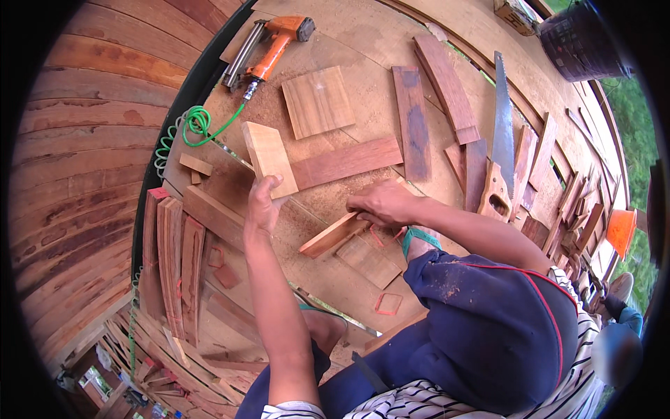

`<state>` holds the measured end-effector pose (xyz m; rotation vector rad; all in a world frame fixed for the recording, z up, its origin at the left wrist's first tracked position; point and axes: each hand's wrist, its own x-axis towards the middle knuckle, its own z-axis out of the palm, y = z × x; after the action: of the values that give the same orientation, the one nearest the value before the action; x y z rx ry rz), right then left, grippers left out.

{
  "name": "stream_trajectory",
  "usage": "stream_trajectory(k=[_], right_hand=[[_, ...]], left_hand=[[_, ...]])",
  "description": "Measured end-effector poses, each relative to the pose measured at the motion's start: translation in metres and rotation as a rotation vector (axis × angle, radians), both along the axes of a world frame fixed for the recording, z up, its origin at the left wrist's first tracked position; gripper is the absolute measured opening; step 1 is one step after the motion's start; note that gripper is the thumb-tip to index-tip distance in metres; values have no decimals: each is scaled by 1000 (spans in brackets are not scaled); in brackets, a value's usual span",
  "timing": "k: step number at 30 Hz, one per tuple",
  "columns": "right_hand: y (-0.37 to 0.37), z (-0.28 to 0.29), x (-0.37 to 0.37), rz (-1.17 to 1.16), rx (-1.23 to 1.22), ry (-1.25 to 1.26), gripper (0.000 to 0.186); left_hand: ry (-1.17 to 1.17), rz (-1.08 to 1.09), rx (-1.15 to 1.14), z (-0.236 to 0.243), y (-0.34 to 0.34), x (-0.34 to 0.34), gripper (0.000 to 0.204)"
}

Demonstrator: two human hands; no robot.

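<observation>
My left hand (264, 202) grips the lower end of a pale wooden board (264, 146), held tilted over a reddish plank (352, 157) that lies across the work surface. My right hand (380, 204) is closed on the upper end of a narrow reddish-brown board (324, 234), which stands on edge, slanting toward the lower left. Below that board lies a dull square wood piece (366, 264), and a light square board (317, 101) rests farther up. My right fingertips are partly hidden behind the board.
An orange nail gun (276, 52) with a green coiled hose (199, 122) lies upper left. A handsaw (502, 140), loose planks (415, 119), a dark bucket (579, 42) and an orange container (621, 230) are rightward. Stacked strips (171, 262) lie left. Another person's shoe (620, 286) shows far right.
</observation>
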<state>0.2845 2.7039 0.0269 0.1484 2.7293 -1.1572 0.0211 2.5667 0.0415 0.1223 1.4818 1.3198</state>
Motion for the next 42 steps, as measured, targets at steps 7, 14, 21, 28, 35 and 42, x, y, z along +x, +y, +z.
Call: stream_trajectory(k=[7,14,21,28,35,42], right_hand=[[78,29,10,-282,155,42,55],[116,10,-21,-201,275,-100,73],[138,-11,-48,-212,312,-10,77],[145,-13,-53,-202,330,17,81],[132,-10,-57,-161,328,-53,78],[138,-19,-66,-119,383,71,73]], left_hand=[[-43,24,100,6,5,5,91],[-42,-8,49,20,8,3,92],[-84,-9,37,18,4,-3,95],[-73,1,38,16,3,-2,98],[-53,24,57,14,4,0,91],[-82,33,64,12,3,1,92]])
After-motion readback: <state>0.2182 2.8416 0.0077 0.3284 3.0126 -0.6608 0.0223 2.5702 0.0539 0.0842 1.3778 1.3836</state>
